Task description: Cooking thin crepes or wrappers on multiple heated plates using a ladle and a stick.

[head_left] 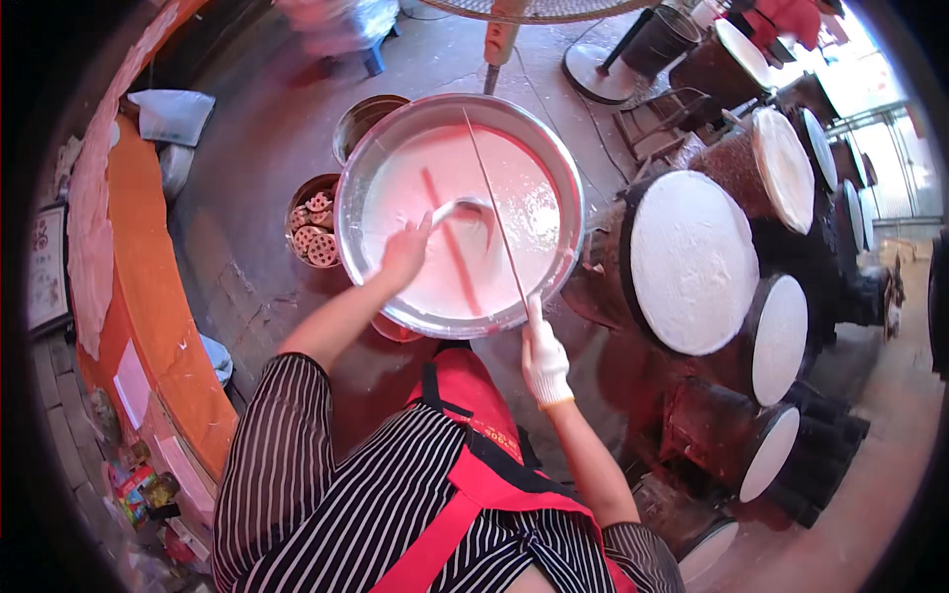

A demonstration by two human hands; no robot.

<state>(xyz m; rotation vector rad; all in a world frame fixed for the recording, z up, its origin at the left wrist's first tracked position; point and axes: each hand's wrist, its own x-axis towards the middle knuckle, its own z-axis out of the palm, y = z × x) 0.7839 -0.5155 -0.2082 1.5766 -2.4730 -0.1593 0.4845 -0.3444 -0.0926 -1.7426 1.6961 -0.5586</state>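
Note:
A wide metal basin [348, 212] holds a pale, smooth liquid [405, 178]. My bare left hand [405, 252] is closed round the handle of a ladle [457, 206], whose curved far end is down at the liquid's surface, partly hidden. In a white knitted glove, my right hand [546, 364] grips the near end of a long thin stick [494, 203] at the basin's near right rim. The stick slants over the basin to its far side, and a dark shadow band falls on the liquid below.
Several dark drums with round white tops [694, 262] crowd the right side. Left of the basin stand a bucket of perforated coal briquettes [314, 242] and another metal pail [358, 124]. A fan [504, 30] stands beyond; an orange-covered table [163, 296] runs along the left.

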